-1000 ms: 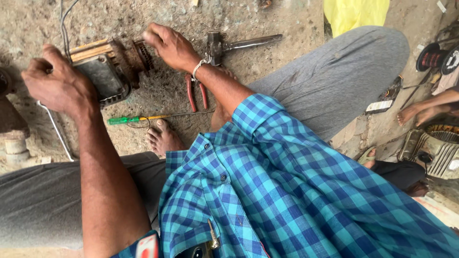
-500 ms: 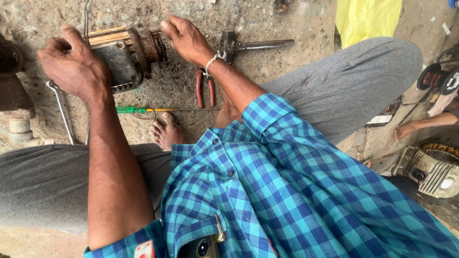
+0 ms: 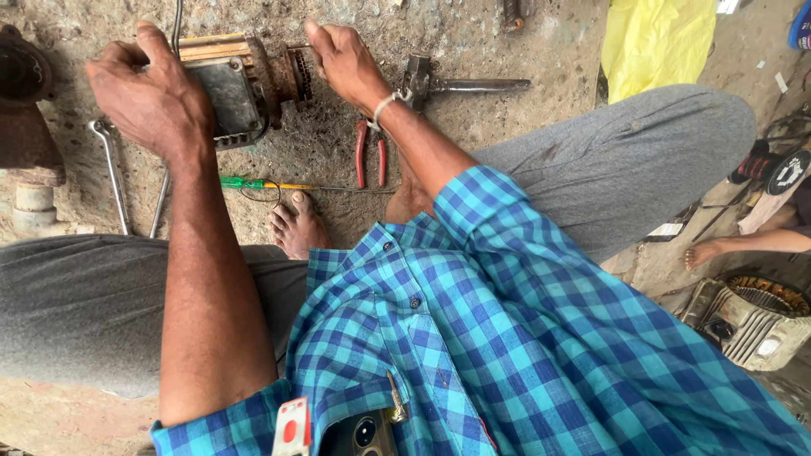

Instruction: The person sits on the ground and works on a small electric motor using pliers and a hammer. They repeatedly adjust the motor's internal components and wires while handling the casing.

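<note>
motor (image 3: 241, 89), upper left: likely heavy, rigid, greasy | left hand (image 3: 152, 97) clasps housing | right hand (image 3: 346, 63) closed on shaft end; grip housing

A rough floor-level repair workshop: a rusty electric motor (image 3: 241, 84), spanner (image 3: 110, 173), red-handled pliers (image 3: 370, 152), hammer (image 3: 460, 83) and green screwdriver (image 3: 253, 182) lie on the bare dirt ground (image 3: 473, 38), another stripped motor housing (image 3: 752, 317) near its right edge.

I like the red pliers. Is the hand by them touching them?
Apart. The head view shows the right hand on the rusty motor, with bare ground between it and the red pliers.
</note>
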